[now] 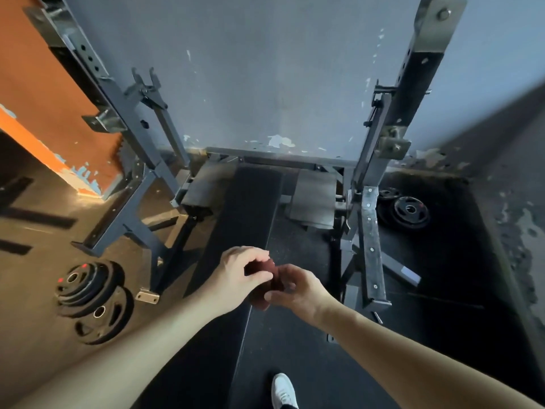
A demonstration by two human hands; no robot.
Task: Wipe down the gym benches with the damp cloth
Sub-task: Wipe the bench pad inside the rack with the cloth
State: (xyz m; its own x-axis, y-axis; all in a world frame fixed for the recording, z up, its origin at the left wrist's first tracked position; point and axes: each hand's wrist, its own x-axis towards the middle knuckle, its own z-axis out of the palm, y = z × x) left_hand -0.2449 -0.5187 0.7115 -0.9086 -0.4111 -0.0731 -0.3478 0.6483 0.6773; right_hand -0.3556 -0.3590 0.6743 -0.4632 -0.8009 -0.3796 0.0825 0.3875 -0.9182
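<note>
Both hands meet over the bench [247, 208], above the right edge of its black pad and nearer the end where you stand than the rack end.

Cloth [261, 302]: dark red, bunched into a small wad, held between your two hands. It does not lie on the pad. Whether any part of it touches the pad, you cannot tell from this view.

Your left hand [243, 273]: fingers curled over the upper end of the cloth, thumb closed against them, pinching the fabric.

Your right hand [299, 289]: fingers and thumb curled round the lower end of the cloth, gripping it. The two hands are just beside each other, with the wad between them.

The pad runs lengthwise away from you to the grey wall [265, 84], whose paint is flaking near the floor. Steel rack uprights [380, 160] stand on either side of the far end.

Floor, left of the bench: stacked weight plates [91, 296]. Floor, right of the rack: more plates [408, 212] in shadow.

Your white shoe [283, 389] stands on the dark mat just right of the near end of the pad.
</note>
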